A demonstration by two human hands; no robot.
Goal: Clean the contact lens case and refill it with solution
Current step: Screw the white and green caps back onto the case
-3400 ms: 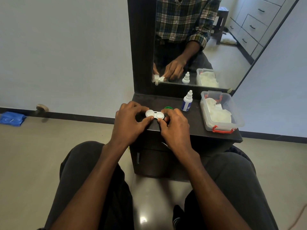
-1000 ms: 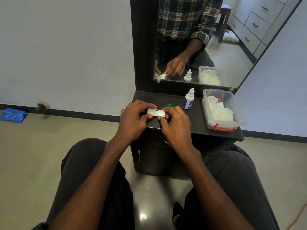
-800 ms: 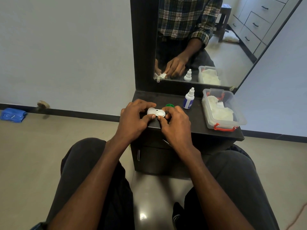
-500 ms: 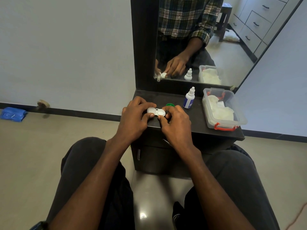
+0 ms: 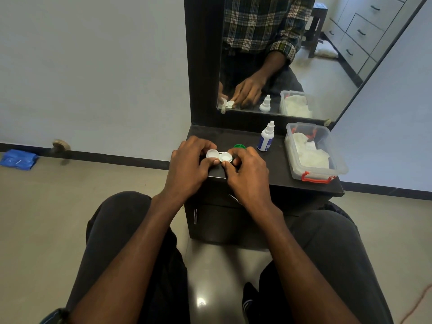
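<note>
Both hands hold the white contact lens case [image 5: 219,156] above the dark bench [image 5: 275,164]. The left hand [image 5: 189,166] grasps its left well in curled fingers; the right hand [image 5: 247,170] pinches the right well. A green cap [image 5: 239,146] lies just behind, near the solution bottle [image 5: 266,139] and a clear plastic box [image 5: 314,152].

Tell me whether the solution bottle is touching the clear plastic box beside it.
Apart. The head view shows bare dark tabletop between the solution bottle and the clear plastic box.
</note>
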